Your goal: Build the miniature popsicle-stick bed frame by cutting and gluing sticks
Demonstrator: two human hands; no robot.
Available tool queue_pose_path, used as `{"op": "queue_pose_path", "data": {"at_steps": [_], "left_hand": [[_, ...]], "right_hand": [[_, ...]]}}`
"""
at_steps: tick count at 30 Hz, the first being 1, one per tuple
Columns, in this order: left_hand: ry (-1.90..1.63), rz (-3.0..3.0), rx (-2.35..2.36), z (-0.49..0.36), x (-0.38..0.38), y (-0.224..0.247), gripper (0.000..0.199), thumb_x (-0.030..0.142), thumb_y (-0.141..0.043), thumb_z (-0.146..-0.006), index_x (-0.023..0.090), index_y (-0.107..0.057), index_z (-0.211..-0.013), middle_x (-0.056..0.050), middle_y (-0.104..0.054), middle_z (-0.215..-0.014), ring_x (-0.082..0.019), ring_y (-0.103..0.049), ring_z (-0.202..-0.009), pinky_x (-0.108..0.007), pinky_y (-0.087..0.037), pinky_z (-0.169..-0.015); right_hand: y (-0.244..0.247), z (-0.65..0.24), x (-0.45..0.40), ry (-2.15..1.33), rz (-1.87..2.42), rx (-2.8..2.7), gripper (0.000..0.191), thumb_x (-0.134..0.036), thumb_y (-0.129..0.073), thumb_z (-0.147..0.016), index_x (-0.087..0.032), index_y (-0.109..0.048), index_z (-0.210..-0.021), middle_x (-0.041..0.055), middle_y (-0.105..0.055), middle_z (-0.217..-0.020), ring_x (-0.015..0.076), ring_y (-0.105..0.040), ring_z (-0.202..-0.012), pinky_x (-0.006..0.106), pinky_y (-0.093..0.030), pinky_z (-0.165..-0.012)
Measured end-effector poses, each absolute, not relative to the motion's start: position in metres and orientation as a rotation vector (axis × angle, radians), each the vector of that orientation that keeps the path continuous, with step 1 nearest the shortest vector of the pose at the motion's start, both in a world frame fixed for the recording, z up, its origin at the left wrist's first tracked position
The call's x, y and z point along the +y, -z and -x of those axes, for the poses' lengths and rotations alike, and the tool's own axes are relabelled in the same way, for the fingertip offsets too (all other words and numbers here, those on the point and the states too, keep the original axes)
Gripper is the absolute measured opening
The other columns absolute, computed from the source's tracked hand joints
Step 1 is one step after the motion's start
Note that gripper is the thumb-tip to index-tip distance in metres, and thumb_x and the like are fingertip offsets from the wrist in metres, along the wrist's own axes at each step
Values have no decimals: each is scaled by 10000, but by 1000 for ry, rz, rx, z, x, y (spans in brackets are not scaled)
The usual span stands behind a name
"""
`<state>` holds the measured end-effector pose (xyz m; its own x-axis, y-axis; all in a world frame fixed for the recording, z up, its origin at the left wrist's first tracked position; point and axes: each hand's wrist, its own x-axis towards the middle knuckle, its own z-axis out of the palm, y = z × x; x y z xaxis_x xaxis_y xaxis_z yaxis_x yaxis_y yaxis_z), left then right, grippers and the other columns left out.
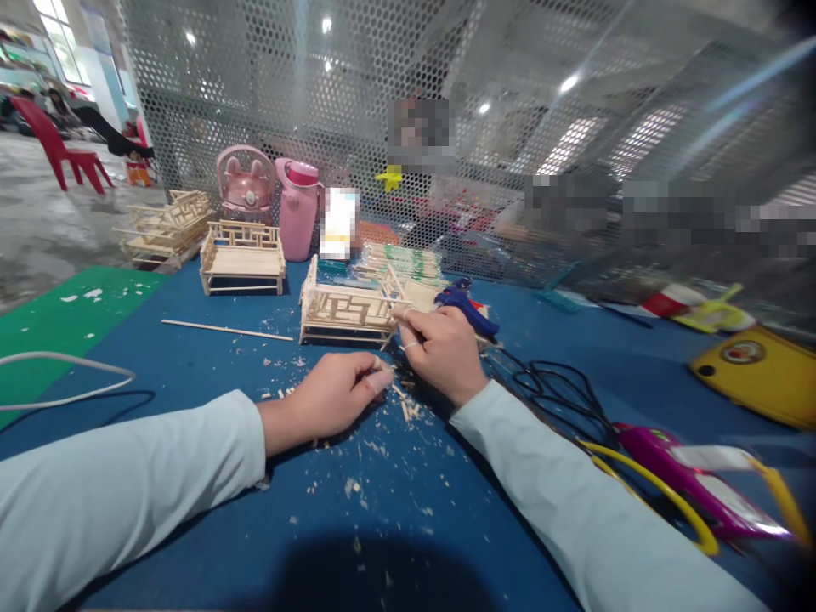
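At the far left of the worktop [191, 374], slatted wooden frames [167, 229] sit piled together, beyond a white cable [64, 406] that loops in near the left edge. Just right of the pile, a small wooden bench [244, 258] stands upright, with a pink bottle [298, 217] at its far right. Nearer, a loose stick [226, 330] lies flat.

In the middle, the left hand [328, 395] rests low among wood scraps [406, 406], thumb and forefinger brought together; whether that grip pinches a piece, I cannot tell. Just beyond it stands the wooden model [348, 313], upright, with lattice along its side. The right hand [444, 350] is at the model's right end, fingers curled, seemingly touching; I cannot tell whether its grip has closed on a part.

Right of that hand, and partly behind it, lies a blue glue gun [468, 308]; black cable [561, 382], a purple device [694, 476] and a yellow pouch [758, 374] follow to the right.

The step in hand looks like close work at the model's right end. The next move seems to call for a light touch there, keeping the thin sticks square.
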<state>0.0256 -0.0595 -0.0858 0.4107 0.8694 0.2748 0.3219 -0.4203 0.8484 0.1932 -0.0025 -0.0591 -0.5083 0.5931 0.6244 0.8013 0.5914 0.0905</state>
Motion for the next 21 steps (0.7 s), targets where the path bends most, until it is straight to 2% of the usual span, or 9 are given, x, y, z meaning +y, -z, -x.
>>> {"op": "queue_pose_path", "data": {"at_steps": [21], "left_hand": [[-948, -1945, 1011, -25, -59, 84, 257, 307, -406, -841, 147, -554, -705, 11, -608, -655, -92, -500, -591, -216, -365, -586]], "right_hand": [[62, -193, -3, 520, 1057, -2210, 268, -203, -441, -804, -169, -678, -925, 45, -702, -743, 147, -536, -601, 301, -359, -692]]}}
